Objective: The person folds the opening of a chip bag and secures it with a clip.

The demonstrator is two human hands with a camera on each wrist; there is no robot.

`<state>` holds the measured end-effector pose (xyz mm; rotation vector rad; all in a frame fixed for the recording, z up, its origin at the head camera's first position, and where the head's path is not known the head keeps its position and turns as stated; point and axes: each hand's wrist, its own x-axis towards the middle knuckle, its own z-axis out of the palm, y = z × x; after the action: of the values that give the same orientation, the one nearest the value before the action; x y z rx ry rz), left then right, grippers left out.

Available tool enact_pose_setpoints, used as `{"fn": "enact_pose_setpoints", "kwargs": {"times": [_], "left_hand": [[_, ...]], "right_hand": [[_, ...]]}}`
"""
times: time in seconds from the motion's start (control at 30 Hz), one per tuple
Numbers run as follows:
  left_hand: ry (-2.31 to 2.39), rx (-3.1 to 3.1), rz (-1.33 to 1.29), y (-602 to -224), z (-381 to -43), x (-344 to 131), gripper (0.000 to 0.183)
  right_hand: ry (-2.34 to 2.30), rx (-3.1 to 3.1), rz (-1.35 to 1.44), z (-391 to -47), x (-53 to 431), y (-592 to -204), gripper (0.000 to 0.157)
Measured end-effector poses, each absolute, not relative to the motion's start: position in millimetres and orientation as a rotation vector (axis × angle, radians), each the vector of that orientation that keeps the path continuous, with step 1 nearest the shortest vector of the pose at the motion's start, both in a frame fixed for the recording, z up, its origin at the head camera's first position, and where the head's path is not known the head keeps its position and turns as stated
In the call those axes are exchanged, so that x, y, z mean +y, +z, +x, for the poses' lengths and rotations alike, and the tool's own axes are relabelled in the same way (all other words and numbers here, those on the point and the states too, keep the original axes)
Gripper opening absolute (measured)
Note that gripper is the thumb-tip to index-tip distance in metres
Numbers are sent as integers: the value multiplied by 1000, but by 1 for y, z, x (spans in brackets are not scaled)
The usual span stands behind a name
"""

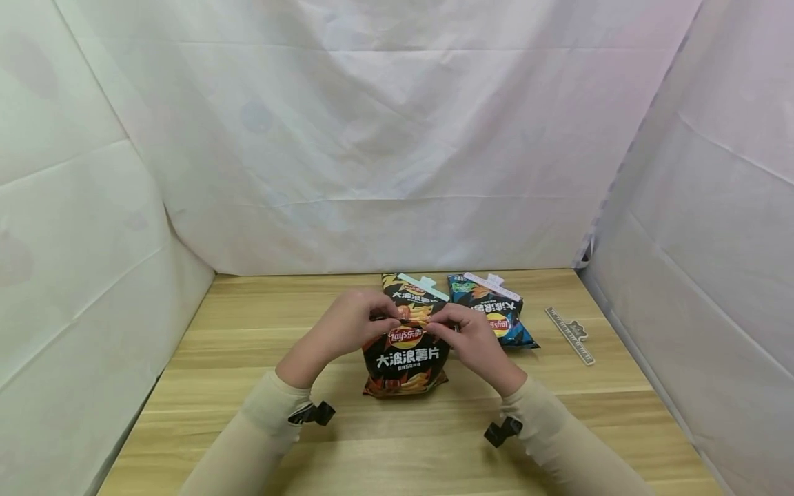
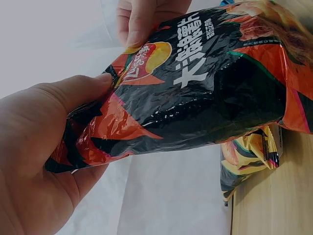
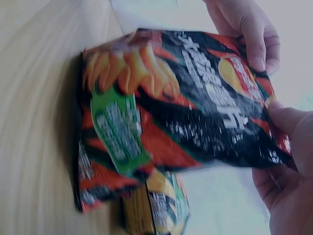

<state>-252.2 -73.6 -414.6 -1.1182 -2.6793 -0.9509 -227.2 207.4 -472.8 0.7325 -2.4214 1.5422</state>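
A black and orange Lay's potato chip bag stands upright on the table, its printed front facing me. At its upper left edge, my left hand pinches the wrapper between thumb and fingers. My right hand pinches the opposite upper corner the same way. Along the top, the wrapper looks bent over between the two hands. The left wrist view shows the left thumb pressed on the front face, fingers behind. In the right wrist view the right thumb lies on the bag's top edge.
Behind the held bag lies a yellow and black chip bag with a mint-green clip. To its right is a blue and black chip bag with a pale pink clip. A loose whitish clip lies farther right on the wooden table.
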Motion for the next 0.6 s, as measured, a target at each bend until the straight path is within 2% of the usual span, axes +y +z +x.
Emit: {"fn": "enact_pose_setpoints", "kwargs": {"times": [0.23, 0.6], "left_hand": [[-955, -2663, -1136, -414, -252, -75, 3], [-876, -2650, -1170, -415, -253, -74, 6]], "right_hand": [[1261, -2418, 900, -232, 222, -474, 18], [1129, -2419, 1007, -232, 231, -469, 23]]}}
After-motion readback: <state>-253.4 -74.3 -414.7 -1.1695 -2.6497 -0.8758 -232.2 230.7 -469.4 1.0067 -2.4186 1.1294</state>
